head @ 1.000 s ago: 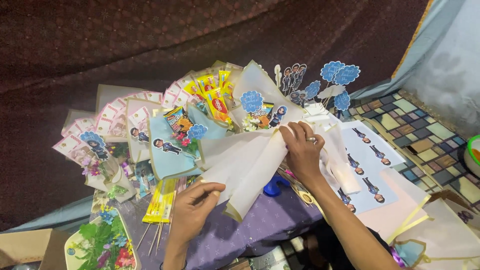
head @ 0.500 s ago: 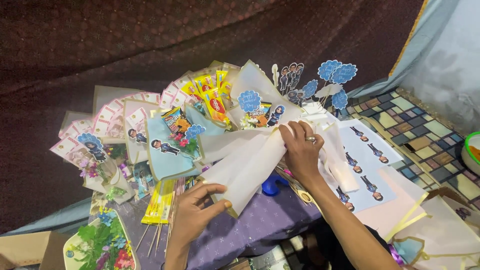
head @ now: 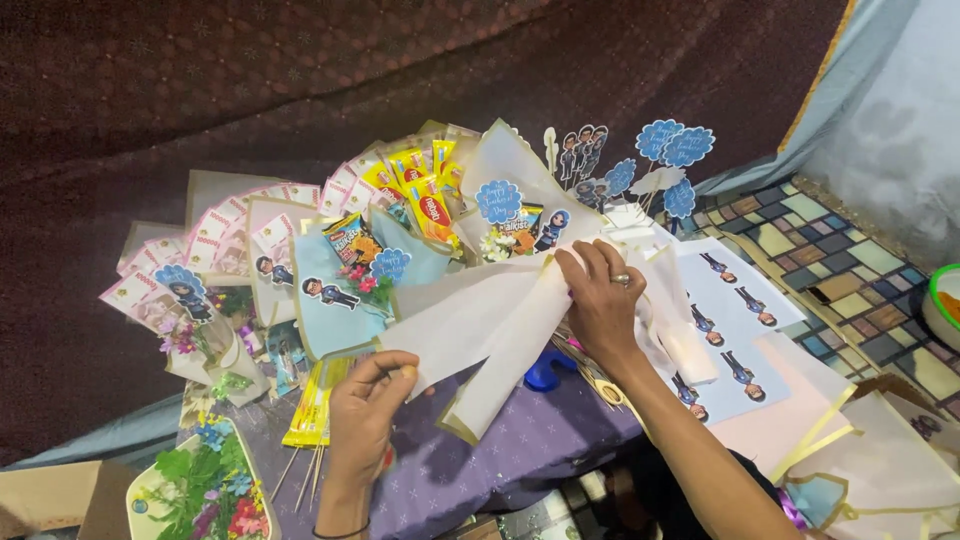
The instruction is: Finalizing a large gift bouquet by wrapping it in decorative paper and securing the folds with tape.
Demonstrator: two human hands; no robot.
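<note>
A snack bouquet [head: 470, 215] lies on a purple cloth, with yellow and red snack packets, blue round toppers and small cartoon figure cut-outs. Cream wrapping paper [head: 480, 320] with a gold edge folds around its lower part. My left hand [head: 365, 405] pinches the lower left corner of that paper. My right hand [head: 600, 300], with a ring on one finger, presses and grips the paper at the bouquet's middle right. A blue object [head: 545, 372] shows partly under the paper.
More bouquets with pink packets [head: 215, 255] lie at left. A sheet of cartoon figure stickers [head: 735, 320] lies at right, with blue toppers on sticks [head: 670, 160] behind. A tray of artificial flowers [head: 200, 490] is at lower left. Yellow packets [head: 312, 405] and skewers lie near my left hand.
My left hand has moved up from the cloth and taken hold of the paper's lower corner. My right hand stays on the paper at the bouquet's middle.
</note>
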